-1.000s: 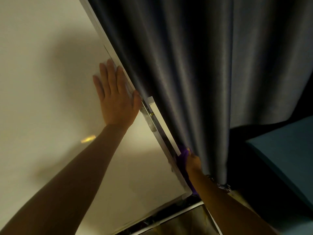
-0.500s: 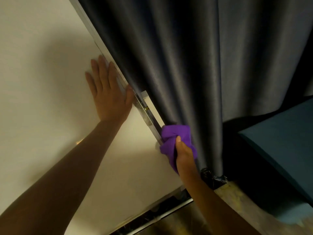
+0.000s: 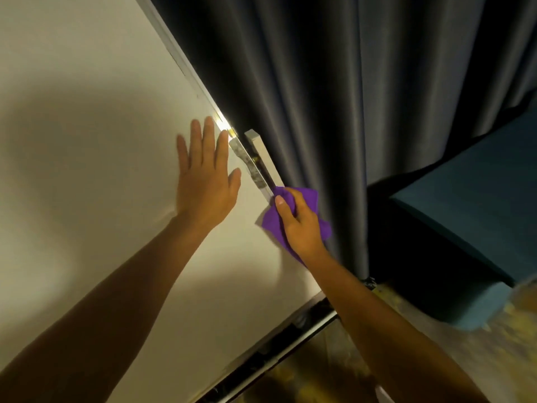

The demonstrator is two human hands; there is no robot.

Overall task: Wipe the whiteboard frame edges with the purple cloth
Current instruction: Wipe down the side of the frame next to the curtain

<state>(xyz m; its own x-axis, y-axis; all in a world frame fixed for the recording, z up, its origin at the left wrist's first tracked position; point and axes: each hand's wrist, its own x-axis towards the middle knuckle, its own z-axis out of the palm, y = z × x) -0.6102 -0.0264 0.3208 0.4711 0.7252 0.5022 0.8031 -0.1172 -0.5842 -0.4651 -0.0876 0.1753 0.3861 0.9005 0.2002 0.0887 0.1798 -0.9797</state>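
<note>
Two hands work: left hand (image 3: 205,181), fingers spread, lies flat on the whiteboard (image 3: 87,170); right hand (image 3: 300,225) fingers clamp the purple cloth (image 3: 308,197) against its right frame edge (image 3: 255,173).

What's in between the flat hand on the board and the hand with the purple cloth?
In the head view, only bare white board surface lies between the flat left hand and the right hand gripping the purple cloth.
</note>
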